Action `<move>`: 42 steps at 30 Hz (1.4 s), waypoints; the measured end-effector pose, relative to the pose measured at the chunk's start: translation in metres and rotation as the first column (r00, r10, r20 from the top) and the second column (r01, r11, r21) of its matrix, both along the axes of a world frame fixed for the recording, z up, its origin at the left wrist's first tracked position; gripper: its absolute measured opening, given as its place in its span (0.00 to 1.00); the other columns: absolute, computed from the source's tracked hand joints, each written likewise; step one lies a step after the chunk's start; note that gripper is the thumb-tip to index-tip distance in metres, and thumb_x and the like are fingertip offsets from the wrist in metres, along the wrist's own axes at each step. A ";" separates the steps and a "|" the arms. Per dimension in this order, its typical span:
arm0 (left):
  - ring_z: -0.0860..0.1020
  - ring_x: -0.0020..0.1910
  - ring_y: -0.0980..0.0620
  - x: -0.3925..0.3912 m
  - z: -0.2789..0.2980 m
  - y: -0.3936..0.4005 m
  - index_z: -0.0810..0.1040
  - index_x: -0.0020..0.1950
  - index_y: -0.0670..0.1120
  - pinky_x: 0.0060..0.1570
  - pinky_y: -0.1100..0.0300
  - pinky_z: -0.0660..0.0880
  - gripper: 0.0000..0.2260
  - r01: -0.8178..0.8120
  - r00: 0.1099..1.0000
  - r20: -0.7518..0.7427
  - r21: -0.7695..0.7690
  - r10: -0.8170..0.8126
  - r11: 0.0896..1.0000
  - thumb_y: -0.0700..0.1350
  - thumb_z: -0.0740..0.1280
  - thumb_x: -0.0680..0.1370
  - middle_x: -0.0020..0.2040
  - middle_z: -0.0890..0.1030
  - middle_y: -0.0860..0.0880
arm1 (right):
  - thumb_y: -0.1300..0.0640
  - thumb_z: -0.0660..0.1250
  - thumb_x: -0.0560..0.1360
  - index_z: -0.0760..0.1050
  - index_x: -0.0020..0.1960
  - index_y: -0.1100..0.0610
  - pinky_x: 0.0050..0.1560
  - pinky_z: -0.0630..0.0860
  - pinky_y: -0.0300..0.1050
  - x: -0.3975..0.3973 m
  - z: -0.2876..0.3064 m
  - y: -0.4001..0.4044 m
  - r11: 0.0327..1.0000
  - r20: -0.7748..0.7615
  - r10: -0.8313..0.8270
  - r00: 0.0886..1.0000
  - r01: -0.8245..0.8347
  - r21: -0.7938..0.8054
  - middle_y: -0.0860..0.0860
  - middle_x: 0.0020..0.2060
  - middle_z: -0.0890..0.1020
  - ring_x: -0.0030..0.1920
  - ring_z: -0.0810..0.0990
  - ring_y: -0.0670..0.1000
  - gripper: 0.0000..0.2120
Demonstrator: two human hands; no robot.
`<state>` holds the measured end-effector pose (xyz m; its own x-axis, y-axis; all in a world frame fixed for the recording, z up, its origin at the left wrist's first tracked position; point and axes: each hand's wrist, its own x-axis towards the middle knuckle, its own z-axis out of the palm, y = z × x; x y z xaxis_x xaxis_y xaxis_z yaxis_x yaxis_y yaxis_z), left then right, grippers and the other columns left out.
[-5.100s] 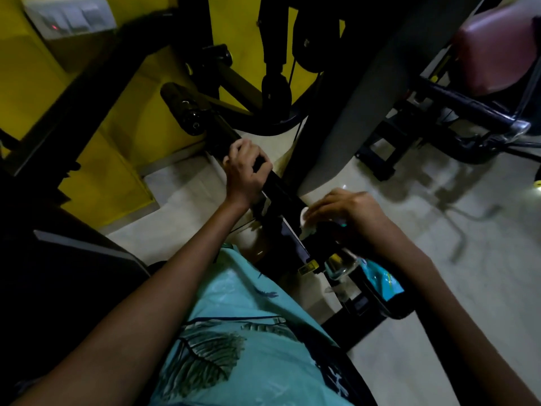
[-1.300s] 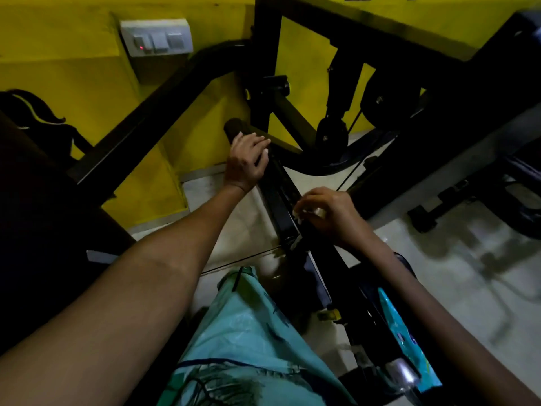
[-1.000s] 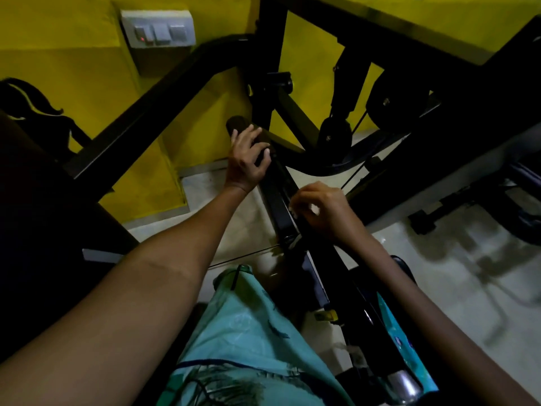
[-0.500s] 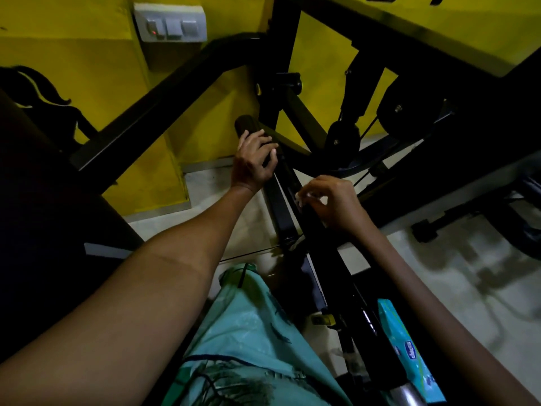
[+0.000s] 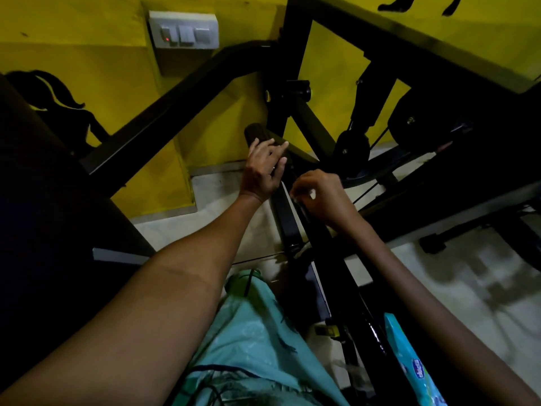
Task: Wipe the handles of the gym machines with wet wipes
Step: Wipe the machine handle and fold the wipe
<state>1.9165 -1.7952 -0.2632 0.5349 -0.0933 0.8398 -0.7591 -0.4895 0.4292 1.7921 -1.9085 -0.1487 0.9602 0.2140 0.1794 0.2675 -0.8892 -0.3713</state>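
both hands work one black bar (image 5: 288,212). the left hand (image 5: 265,168) rests on its grip (image 5: 254,132), fingers loosely curved over the top, not clamped. the right hand (image 5: 319,194), just behind it, is curled round the bar with a bit of white, likely the wipe (image 5: 312,196), pinched in the fingers. to wipe well, keep the wipe wrapped round the bar, slide forward along it and twist. the bar's long axis runs from near the body up and away, grip end pointing toward the wall beyond the left fingertips.
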 end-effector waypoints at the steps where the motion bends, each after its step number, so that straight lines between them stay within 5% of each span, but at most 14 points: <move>1: 0.76 0.55 0.43 0.000 0.000 -0.001 0.78 0.59 0.37 0.62 0.41 0.68 0.20 0.005 1.000 0.000 -0.010 -0.005 1.000 0.49 0.53 0.82 0.48 0.82 0.40 | 0.69 0.69 0.70 0.82 0.43 0.62 0.46 0.77 0.49 -0.002 0.000 0.005 0.996 -0.036 0.069 0.997 -0.071 -0.056 0.56 0.43 0.83 0.46 0.79 0.55 0.05; 3: 0.75 0.56 0.45 -0.001 0.000 -0.001 0.76 0.61 0.38 0.62 0.41 0.68 0.20 0.013 1.000 -0.018 -0.047 -0.014 0.999 0.50 0.54 0.82 0.50 0.82 0.40 | 0.68 0.69 0.70 0.82 0.44 0.62 0.48 0.76 0.48 -0.004 0.003 0.006 0.986 -0.094 0.118 0.988 -0.128 -0.108 0.56 0.44 0.83 0.48 0.78 0.55 0.05; 8: 0.78 0.55 0.43 0.002 -0.002 -0.003 0.81 0.52 0.36 0.63 0.44 0.67 0.21 -0.040 0.999 -0.032 -0.079 0.037 0.996 0.49 0.54 0.82 0.49 0.82 0.40 | 0.70 0.67 0.69 0.83 0.41 0.62 0.44 0.78 0.47 0.026 0.004 -0.004 0.998 0.035 -0.065 0.997 0.064 0.023 0.58 0.40 0.84 0.40 0.82 0.56 0.07; 12: 0.76 0.54 0.45 0.003 -0.004 -0.003 0.83 0.46 0.36 0.63 0.44 0.68 0.22 -0.054 0.998 -0.020 -0.082 0.053 0.995 0.47 0.53 0.82 0.46 0.83 0.39 | 0.70 0.68 0.68 0.82 0.39 0.63 0.42 0.77 0.51 0.027 -0.002 0.008 0.995 -0.018 0.043 0.999 -0.045 -0.084 0.58 0.39 0.83 0.42 0.80 0.58 0.06; 17: 0.76 0.55 0.45 0.003 -0.005 -0.001 0.82 0.46 0.36 0.63 0.45 0.67 0.22 -0.027 0.999 -0.035 -0.094 0.024 0.995 0.46 0.53 0.82 0.46 0.82 0.39 | 0.68 0.66 0.69 0.82 0.41 0.63 0.41 0.78 0.54 0.042 -0.003 0.004 0.995 0.070 -0.103 0.992 0.103 -0.003 0.61 0.39 0.82 0.40 0.80 0.60 0.06; 25: 0.78 0.54 0.44 0.004 -0.004 0.000 0.82 0.45 0.36 0.63 0.44 0.68 0.22 -0.013 0.999 -0.043 -0.077 0.010 0.997 0.47 0.52 0.82 0.46 0.82 0.39 | 0.66 0.66 0.72 0.81 0.44 0.60 0.45 0.75 0.47 0.000 0.006 0.013 0.964 -0.110 0.097 0.989 -0.120 -0.236 0.55 0.44 0.81 0.50 0.76 0.54 0.05; 33: 0.76 0.54 0.45 -0.004 0.006 0.002 0.82 0.43 0.36 0.61 0.40 0.69 0.15 0.019 0.997 -0.071 -0.052 -0.023 0.998 0.41 0.58 0.78 0.44 0.82 0.38 | 0.64 0.68 0.73 0.82 0.47 0.60 0.55 0.74 0.50 -0.020 0.014 0.007 0.973 -0.178 0.095 0.979 -0.129 -0.189 0.55 0.47 0.82 0.53 0.77 0.54 0.05; 39: 0.78 0.55 0.37 -0.007 0.016 0.010 0.82 0.46 0.36 0.62 0.36 0.67 0.16 0.033 0.989 -0.149 0.130 -0.013 0.991 0.43 0.56 0.78 0.47 0.81 0.37 | 0.63 0.68 0.73 0.82 0.48 0.59 0.54 0.73 0.48 -0.030 0.019 0.007 0.978 -0.174 0.061 0.983 -0.094 -0.189 0.55 0.48 0.82 0.54 0.77 0.53 0.06; 42: 0.74 0.62 0.39 -0.013 0.025 0.015 0.80 0.54 0.37 0.66 0.40 0.61 0.21 0.109 0.949 -0.315 0.229 -0.032 0.967 0.49 0.52 0.79 0.54 0.80 0.38 | 0.63 0.68 0.73 0.82 0.49 0.59 0.50 0.72 0.42 -0.043 0.022 0.000 0.983 -0.163 0.052 0.985 -0.079 -0.163 0.55 0.47 0.82 0.52 0.78 0.53 0.06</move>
